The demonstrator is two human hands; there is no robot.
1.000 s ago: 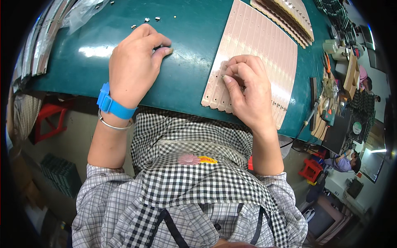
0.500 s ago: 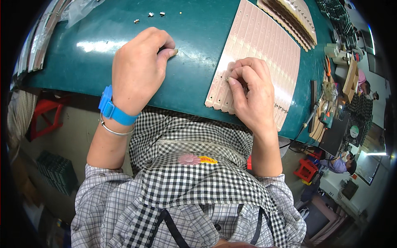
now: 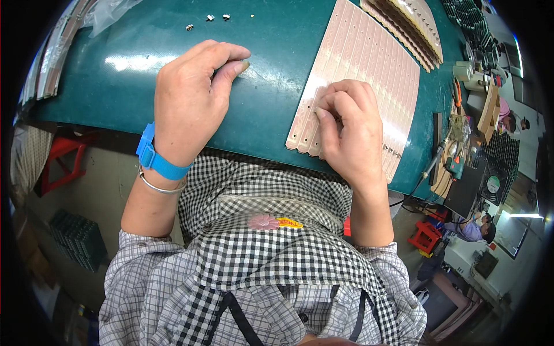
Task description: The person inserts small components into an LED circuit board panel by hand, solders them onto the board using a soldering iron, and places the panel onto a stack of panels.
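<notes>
My right hand rests over a pinkish panel of scored circuit-board strips. Its thumb and forefinger are pinched together at the panel's left side, and whatever they hold is too small to make out. To the left, my left hand hovers above the green tabletop with a blue band at its wrist. Its forefinger reaches forward with a narrow gap to the thumb tip; the other fingers curl under, hiding anything held. Small switch-like parts with dark and pale bodies lie beyond my left hand.
A stack of curved board panels stands at the far right of the green table. Tools and a soldering iron lie at the right edge. Long wrapped strips and clear plastic occupy the left. Other people sit at far right.
My left forefinger has straightened and lifted away from the thumb, and that hand has shifted slightly. My right hand stays at nearly the same spot on the panel, its pinch barely moved.
</notes>
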